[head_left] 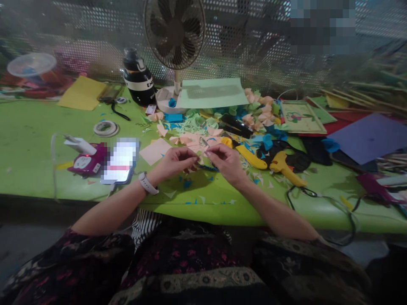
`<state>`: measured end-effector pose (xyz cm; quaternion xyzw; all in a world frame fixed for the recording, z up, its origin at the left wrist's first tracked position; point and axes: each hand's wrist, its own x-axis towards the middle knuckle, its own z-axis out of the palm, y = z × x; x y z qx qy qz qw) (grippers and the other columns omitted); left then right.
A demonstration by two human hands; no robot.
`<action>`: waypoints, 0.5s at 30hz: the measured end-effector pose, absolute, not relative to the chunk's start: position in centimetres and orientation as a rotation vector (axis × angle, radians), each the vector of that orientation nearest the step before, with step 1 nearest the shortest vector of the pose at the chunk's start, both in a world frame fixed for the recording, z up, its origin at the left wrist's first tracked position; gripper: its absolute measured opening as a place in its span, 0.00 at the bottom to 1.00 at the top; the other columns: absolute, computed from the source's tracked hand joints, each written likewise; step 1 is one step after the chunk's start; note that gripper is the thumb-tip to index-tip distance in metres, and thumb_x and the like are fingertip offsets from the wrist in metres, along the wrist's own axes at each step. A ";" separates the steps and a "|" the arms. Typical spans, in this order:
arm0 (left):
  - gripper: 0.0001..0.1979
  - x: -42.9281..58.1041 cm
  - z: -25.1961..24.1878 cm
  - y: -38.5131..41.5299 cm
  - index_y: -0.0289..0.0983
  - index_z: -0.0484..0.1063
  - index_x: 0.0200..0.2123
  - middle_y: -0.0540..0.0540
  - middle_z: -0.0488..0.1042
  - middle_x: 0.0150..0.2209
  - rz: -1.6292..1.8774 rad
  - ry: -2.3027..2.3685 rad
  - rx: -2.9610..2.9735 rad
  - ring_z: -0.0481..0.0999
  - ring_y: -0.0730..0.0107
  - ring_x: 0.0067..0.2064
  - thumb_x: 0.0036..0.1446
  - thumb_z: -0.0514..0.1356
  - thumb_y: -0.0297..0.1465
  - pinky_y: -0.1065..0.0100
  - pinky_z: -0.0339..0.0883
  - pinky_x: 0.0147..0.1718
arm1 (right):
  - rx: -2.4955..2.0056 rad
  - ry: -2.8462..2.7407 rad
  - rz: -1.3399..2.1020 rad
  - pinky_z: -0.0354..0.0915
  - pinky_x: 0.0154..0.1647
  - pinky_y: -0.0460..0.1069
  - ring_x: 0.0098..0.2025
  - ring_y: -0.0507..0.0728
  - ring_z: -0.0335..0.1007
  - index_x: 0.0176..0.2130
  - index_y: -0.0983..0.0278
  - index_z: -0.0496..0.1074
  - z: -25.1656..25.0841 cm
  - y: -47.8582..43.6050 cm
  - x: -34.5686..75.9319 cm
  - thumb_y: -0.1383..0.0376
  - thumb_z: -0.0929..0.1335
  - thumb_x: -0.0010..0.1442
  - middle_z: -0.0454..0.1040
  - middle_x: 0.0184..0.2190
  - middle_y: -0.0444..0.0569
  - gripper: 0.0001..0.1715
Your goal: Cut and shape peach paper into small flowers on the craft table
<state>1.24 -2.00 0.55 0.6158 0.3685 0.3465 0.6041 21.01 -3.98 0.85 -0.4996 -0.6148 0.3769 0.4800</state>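
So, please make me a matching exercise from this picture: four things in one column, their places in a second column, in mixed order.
1. fan
2. tape roll
3. yellow glue gun
4. paper piece

A. pinched between left hand and right hand
B. lying flat, left of both hands
C. standing at the back of the green table
D. lying right of the right hand

Pairs: 1-C, 2-B, 3-D, 4-A

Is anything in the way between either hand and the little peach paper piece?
Nothing visible stands between them. The left hand and right hand both pinch the peach paper piece at their fingertips, just above the green table.
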 end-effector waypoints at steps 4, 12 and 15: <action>0.12 1.2 0.8 -1.9 0.34 0.76 0.36 0.43 0.81 0.32 0.784 0.865 1.341 0.82 0.69 0.30 0.53 0.66 0.37 0.73 0.74 0.26 | -1.186 -1.520 0.866 0.62 0.26 0.48 0.26 0.50 0.62 0.33 0.62 0.74 1.0 -4.1 21.1 0.57 0.70 0.55 0.71 0.28 0.45 0.10; 0.13 1.1 0.9 -1.9 0.33 0.78 0.38 0.41 0.82 0.36 0.806 0.880 1.333 0.83 0.67 0.32 0.52 0.66 0.36 0.72 0.75 0.26 | -1.173 -1.627 0.654 0.66 0.31 0.50 0.31 0.54 0.67 0.33 0.61 0.74 1.0 -4.3 21.1 0.60 0.68 0.58 0.73 0.30 0.47 0.08; 0.13 1.1 0.7 -1.9 0.32 0.78 0.37 0.41 0.82 0.34 0.880 0.886 1.386 0.82 0.68 0.31 0.53 0.66 0.36 0.72 0.76 0.25 | -1.181 -1.715 0.486 0.67 0.32 0.50 0.32 0.54 0.68 0.32 0.61 0.74 1.1 -4.4 21.3 0.62 0.67 0.60 0.73 0.31 0.48 0.07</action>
